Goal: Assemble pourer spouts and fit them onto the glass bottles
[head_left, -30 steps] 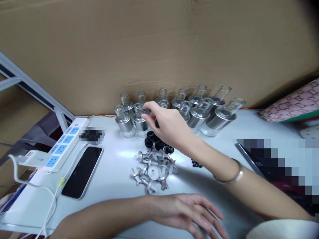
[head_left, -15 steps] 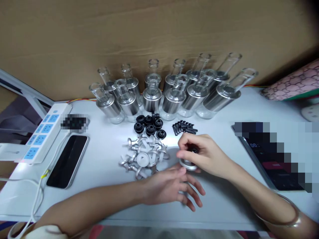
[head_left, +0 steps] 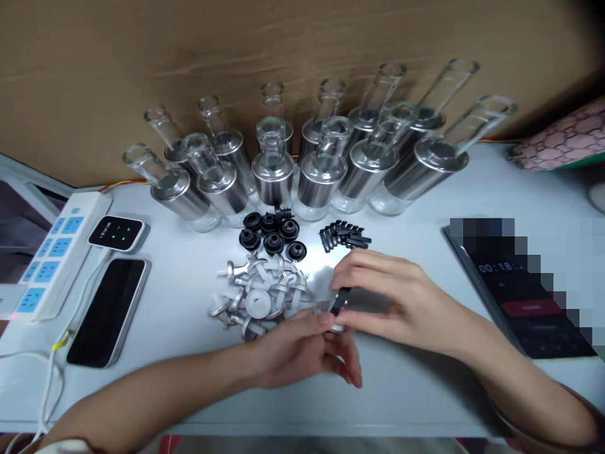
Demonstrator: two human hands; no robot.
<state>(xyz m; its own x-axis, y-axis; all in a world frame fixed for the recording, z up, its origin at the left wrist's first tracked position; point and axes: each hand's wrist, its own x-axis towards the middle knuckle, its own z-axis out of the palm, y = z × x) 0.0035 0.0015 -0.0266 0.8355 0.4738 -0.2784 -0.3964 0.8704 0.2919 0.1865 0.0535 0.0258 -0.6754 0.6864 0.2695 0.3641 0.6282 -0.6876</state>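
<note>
My right hand (head_left: 387, 296) pinches a black rubber stopper (head_left: 339, 301) between thumb and fingertips. Against it sits a pourer spout (head_left: 336, 327) with a silvery rim, mostly covered by the fingers. My left hand (head_left: 307, 353) meets it from the left, thumb pressed at the spout and the other fingers curled below. Just left of the hands lies a heap of silver and white pourer spouts (head_left: 258, 303). Beyond it rests a group of black rubber stoppers (head_left: 273, 243). Small black flat pieces (head_left: 344, 236) lie behind my right hand.
Two rows of glass bottles with metal sleeves (head_left: 273, 176) stand along the cardboard (head_left: 236, 38) at the back. At left are a power strip (head_left: 66, 236), a small lit device (head_left: 118, 233), a phone (head_left: 108, 312) and white cables (head_left: 50, 359). A larger screen (head_left: 515, 296) lies at right.
My left hand has gone from spread fingers to gripping the spout with its thumb. The right hand has turned the held piece on edge. The view has shifted.
</note>
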